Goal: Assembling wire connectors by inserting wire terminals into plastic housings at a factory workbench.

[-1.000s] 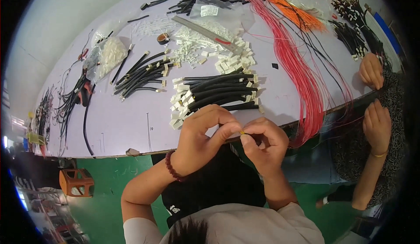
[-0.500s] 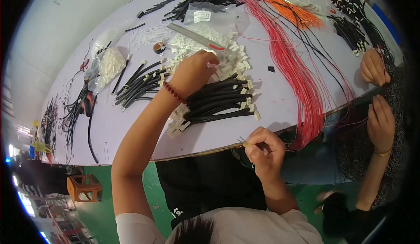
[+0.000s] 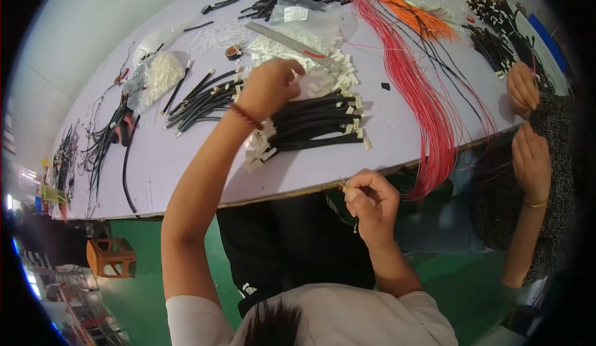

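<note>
My left hand (image 3: 268, 86) is over the loose pile of small white plastic connector housings (image 3: 320, 85), its thumb and forefinger apart; nothing shows between them. Just below its wrist lies a row of black sleeved cables (image 3: 316, 122) with white connectors at both ends. My right hand (image 3: 374, 198) is closed in a pinch at the table's front edge. Thin wires (image 3: 342, 184) with bare-looking tips poke out past its thumb and forefinger, and a small pale end hangs below the palm. The rest of the wires is hidden by the fingers.
A steel ruler (image 3: 285, 40) lies on a clear bag of white parts. Pink wires (image 3: 416, 98) and orange wires (image 3: 410, 4) spread to the right. More black cables (image 3: 205, 107), a tape roll (image 3: 233, 52) and pliers (image 3: 124, 130) lie left. A co-worker's hands (image 3: 531, 160) are at the right edge.
The view has shifted slightly. My left hand has moved a little left and its thumb now shows apart from the forefinger. My right hand keeps its pinch on the wires.
</note>
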A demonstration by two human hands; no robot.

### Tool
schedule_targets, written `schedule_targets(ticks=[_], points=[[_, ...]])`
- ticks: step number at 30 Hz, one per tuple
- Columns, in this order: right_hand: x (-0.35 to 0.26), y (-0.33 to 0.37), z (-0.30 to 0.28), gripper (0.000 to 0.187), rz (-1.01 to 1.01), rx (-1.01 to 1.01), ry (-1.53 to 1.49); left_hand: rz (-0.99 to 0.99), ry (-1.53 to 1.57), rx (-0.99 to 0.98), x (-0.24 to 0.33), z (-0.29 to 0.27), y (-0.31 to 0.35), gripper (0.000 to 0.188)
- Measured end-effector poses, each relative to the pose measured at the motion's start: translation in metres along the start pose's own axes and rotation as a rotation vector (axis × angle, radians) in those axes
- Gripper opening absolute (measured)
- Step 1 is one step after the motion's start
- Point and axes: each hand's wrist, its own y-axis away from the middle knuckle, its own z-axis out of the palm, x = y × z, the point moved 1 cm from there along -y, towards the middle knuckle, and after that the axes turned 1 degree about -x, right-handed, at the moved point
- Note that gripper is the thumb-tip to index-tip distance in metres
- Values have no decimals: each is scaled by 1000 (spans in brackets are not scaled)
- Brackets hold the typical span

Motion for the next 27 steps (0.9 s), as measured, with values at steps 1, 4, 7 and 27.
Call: schedule_targets(ticks=[1, 4, 7, 27], points=[[-1, 4, 0, 2, -10, 26, -2, -51, 168, -17, 5, -11, 7, 19], [-4, 13, 4, 2, -9, 61, -25, -82, 655, 48, 33, -37, 56, 17], [-3, 18, 19, 3, -20, 1, 4, -146, 1205, -34, 55, -30, 128, 20], [14, 80, 90, 1, 66, -340, 367, -491, 1659, 237, 66, 21, 308, 25]])
